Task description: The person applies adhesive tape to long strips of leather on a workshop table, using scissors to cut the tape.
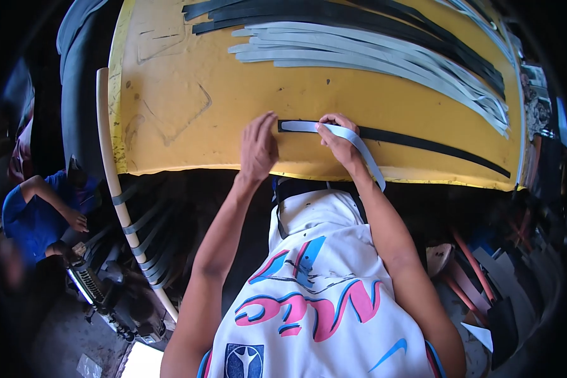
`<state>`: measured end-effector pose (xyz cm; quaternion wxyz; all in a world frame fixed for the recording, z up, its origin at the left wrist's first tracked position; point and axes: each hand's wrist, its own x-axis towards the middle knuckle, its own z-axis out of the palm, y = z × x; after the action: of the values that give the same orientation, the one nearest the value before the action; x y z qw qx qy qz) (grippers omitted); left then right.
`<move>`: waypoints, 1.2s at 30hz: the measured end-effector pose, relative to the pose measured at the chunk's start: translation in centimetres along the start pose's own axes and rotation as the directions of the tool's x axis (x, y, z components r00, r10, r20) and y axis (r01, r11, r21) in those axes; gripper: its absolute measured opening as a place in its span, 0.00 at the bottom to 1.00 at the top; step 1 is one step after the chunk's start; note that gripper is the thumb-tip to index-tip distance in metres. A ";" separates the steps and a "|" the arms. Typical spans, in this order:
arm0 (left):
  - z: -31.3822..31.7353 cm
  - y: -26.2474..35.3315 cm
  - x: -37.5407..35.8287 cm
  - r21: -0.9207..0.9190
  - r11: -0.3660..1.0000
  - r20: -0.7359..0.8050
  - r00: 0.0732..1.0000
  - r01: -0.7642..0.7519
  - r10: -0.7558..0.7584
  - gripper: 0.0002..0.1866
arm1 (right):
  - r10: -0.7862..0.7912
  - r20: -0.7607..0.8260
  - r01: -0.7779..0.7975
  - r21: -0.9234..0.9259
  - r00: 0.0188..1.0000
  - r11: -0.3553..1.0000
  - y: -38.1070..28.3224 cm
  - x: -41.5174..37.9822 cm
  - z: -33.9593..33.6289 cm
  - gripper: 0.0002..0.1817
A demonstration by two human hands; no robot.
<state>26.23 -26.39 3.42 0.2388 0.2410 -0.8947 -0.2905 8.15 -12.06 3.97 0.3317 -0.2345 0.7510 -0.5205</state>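
Observation:
A long black strip (435,148) lies across the yellow tabletop (201,145) near its front edge. On the strip's left end rests the front part of a light grey strip (299,126), set inside the black border. My right hand (341,140) pinches this grey strip between thumb and fingers. Its loose tail curves down past my right wrist and over the table's edge. Just left of the black strip's end, my left hand (259,146) hovers or rests with fingers loosely bent, and nothing shows in it.
Bundles of grey strips (359,50) and black strips (334,16) lie at the back of the table. A pale pole (110,145) with dark strips hung on it stands along the left side. A person in a blue shirt (41,211) is at the left.

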 end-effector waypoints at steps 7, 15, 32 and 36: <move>2.5 4.7 -1.9 0.213 0.977 0.369 0.928 -0.024 -0.057 0.38 | 0.004 -0.011 -0.004 -0.002 1.000 1.000 -0.3 0.1 0.0 0.08; 2.9 5.3 -2.2 0.241 0.970 0.347 0.931 0.024 -0.109 0.41 | 0.049 -0.001 -0.049 0.023 0.999 0.999 -0.2 0.0 0.1 0.09; 2.6 5.5 -2.0 0.227 0.974 0.363 0.925 0.024 -0.107 0.40 | 0.483 0.043 -0.237 0.907 0.875 0.348 -0.4 -5.5 -7.1 0.15; 2.6 5.6 -2.0 0.249 0.968 0.389 0.912 0.034 -0.132 0.41 | 0.479 -0.174 0.063 0.969 0.860 0.238 -0.2 -6.9 -11.9 0.14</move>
<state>24.61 -20.23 4.49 0.0063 0.2407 -0.9417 -0.2349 3.90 0.10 8.77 0.2937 0.2436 0.3601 -0.8513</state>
